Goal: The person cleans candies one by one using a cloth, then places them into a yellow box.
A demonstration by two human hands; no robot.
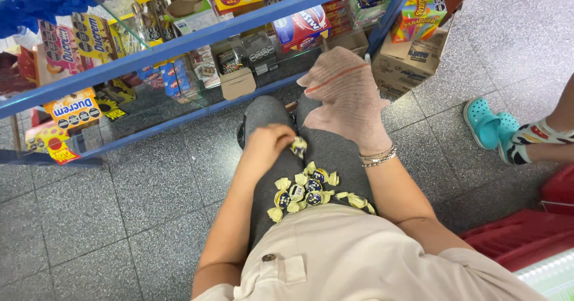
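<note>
Seated on a speckled grey tile floor (pixel 149 217) before a blue glass display case (pixel 179 43), the left hand (pixel 269 140) pinches a yellow wrapped candy (pixel 298 147); the right hand (pixel 350 106), inside a pinkish knitted cloth (pixel 344 82), cannot be told.

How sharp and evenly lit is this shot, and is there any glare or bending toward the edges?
Head view: light is even and soft, shadows faint on the grey floor; the left hand holding a wrapped candy is slightly motion-blurred, the right hand in its pink cloth sharper; the glass shelves carry mild reflections; the blue shelf rails bow from wide-angle distortion.
</note>
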